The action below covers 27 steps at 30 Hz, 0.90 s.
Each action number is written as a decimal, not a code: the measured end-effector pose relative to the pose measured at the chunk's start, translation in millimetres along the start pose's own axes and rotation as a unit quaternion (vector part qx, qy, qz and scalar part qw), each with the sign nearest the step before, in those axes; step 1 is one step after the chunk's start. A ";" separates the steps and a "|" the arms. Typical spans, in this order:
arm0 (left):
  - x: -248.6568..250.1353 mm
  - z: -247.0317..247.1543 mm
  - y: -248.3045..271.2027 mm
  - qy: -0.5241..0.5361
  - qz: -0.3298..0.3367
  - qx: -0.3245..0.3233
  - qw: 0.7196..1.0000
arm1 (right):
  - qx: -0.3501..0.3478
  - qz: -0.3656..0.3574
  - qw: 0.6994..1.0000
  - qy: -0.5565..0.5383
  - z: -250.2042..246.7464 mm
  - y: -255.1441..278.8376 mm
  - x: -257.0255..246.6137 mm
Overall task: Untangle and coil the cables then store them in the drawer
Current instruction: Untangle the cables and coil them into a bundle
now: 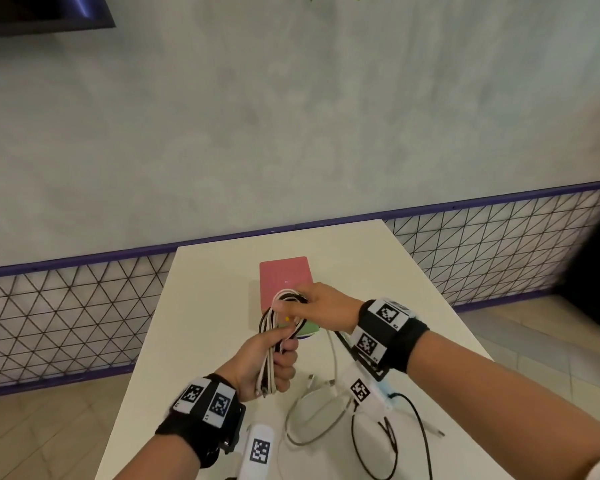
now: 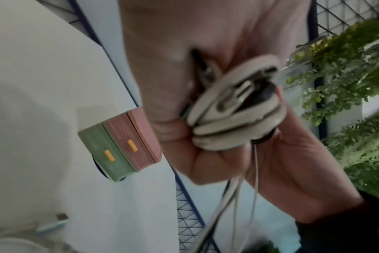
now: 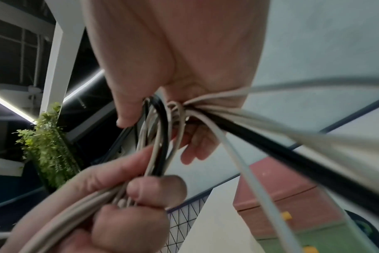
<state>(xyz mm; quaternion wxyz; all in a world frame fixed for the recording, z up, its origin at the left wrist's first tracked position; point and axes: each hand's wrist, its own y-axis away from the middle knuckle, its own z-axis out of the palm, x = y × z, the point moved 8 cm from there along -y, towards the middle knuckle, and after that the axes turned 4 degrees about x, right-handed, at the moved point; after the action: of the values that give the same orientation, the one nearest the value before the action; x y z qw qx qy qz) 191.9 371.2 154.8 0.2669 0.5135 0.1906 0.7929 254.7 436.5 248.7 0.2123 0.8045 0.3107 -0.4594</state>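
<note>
Both hands grip one cable bundle [image 1: 274, 336]: left hand [image 1: 264, 368] fisted on its lower part, right hand [image 1: 321, 308] pinching its top loop. Beyond them, the drawer box [image 1: 284, 278] stands closed on the bench [image 1: 201, 306].

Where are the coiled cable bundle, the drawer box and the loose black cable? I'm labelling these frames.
coiled cable bundle [image 1: 274, 327]: head view, strands between the two hands.
drawer box [image 1: 284, 275]: head view, pink top face.
loose black cable [image 1: 421, 424]: head view, curve lying on the table.
</note>
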 end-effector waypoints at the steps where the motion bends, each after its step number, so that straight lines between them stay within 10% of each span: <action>1: 0.0 2.3 -1.5 0.006 0.004 -0.005 1.000 | 0.010 -0.003 1.000 -0.014 2.2 -1.1 -1.2; 12: 40.0 16.5 -4.2 -0.203 0.243 0.039 0.948 | 0.196 0.078 0.942 -0.262 -3.7 -12.5 8.2; 27: 65.2 32.5 -3.6 -0.232 0.253 0.083 0.935 | 0.270 -0.013 0.923 -0.275 -46.6 -11.6 -29.6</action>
<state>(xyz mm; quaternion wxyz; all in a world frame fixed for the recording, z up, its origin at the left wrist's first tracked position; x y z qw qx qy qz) 200.9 415.3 212.1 0.0505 0.7349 0.0518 0.6743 263.5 465.0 296.6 0.0578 0.6692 0.1146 -0.7319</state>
